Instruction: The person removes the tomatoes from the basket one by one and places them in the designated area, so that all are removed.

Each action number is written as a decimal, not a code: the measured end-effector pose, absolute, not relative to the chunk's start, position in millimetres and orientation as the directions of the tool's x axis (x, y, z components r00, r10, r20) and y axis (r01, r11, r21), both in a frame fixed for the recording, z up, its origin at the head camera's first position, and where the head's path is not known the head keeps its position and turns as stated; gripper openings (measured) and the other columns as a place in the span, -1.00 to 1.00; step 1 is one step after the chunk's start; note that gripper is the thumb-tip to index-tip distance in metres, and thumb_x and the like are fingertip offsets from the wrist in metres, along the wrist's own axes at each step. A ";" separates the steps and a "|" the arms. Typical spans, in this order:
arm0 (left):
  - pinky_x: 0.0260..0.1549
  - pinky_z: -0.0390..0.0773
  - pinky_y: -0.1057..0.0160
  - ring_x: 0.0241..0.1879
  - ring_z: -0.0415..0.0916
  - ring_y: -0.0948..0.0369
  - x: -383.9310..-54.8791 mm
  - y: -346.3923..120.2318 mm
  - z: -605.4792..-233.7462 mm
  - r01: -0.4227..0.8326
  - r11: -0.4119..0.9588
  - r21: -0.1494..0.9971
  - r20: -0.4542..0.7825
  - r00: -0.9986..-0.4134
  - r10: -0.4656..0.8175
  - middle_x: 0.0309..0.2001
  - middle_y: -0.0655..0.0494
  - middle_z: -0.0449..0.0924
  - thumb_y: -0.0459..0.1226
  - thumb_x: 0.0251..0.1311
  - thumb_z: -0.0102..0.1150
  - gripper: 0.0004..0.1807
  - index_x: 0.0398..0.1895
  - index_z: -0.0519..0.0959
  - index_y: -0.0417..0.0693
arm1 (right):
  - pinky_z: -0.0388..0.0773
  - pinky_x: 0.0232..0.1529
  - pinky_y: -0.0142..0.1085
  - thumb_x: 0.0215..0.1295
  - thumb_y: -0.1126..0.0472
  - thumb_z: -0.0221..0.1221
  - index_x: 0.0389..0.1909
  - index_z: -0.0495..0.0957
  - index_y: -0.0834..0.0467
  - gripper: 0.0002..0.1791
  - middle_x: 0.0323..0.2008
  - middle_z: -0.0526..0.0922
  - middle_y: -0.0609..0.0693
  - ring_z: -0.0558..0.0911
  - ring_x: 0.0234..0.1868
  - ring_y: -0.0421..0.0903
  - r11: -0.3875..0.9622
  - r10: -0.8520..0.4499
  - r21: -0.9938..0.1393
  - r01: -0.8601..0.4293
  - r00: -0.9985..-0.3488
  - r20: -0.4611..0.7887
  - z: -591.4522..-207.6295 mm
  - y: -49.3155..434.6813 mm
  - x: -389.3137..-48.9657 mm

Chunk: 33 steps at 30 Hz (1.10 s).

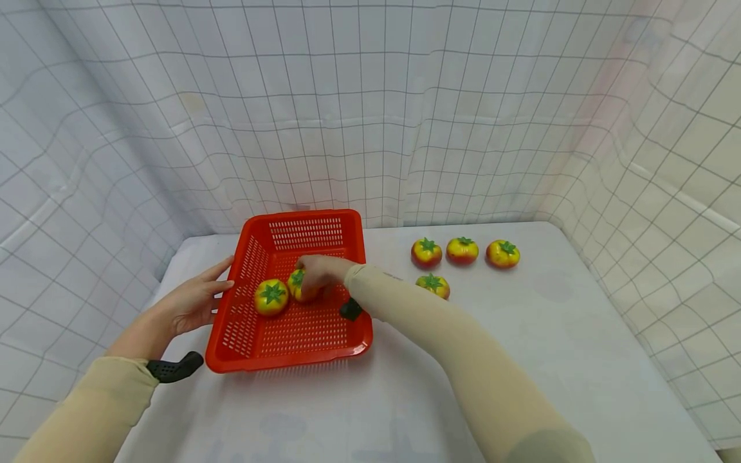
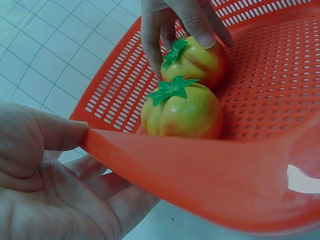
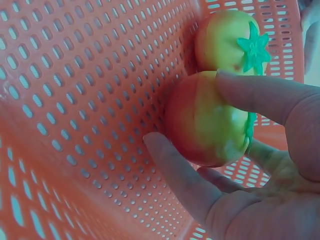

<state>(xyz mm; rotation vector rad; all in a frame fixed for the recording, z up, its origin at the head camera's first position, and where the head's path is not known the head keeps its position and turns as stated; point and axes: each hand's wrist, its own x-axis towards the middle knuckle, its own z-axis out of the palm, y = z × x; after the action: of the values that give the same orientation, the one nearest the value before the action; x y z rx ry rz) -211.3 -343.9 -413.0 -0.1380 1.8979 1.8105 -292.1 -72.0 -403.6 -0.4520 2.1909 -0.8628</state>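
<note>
A red plastic basket with slotted walls stands on the table. At its left rim is my left hand, the thumb on the rim and the fingers under it outside the wall, as the left wrist view shows. My right hand reaches inside and holds a yellow-and-red tomato with a green leafy top, thumb against its side and other fingers around it. The index finger stands a little apart from the fruit. Beside it, toward the left wall, a second tomato rests on the basket floor.
On the white table, right of the basket, three similar tomatoes stand in a row, the middle tomato among them. Another tomato is partly hidden by my right forearm. White gridded curtains enclose the table's back and sides.
</note>
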 end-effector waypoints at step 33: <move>0.04 0.63 -0.01 0.09 0.54 0.13 -210.7 -342.5 -414.1 -0.413 0.110 0.904 -0.427 -0.860 0.279 0.57 -0.26 -0.12 -0.16 0.66 -0.23 -0.22 0.64 -0.45 0.37 | 0.63 0.09 -0.05 0.24 0.34 0.37 0.35 0.40 -0.03 -0.32 0.03 0.50 0.06 0.56 -0.02 0.01 0.509 -0.688 -0.859 -0.059 -0.627 -0.365 -378.1 -42.9 -303.2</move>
<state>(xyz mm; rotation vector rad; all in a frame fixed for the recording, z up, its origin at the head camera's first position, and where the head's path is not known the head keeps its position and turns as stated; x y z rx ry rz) -210.7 -342.5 -414.1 -0.1292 1.8914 1.8019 -303.2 -42.9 -378.1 -0.6088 2.0348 -1.1220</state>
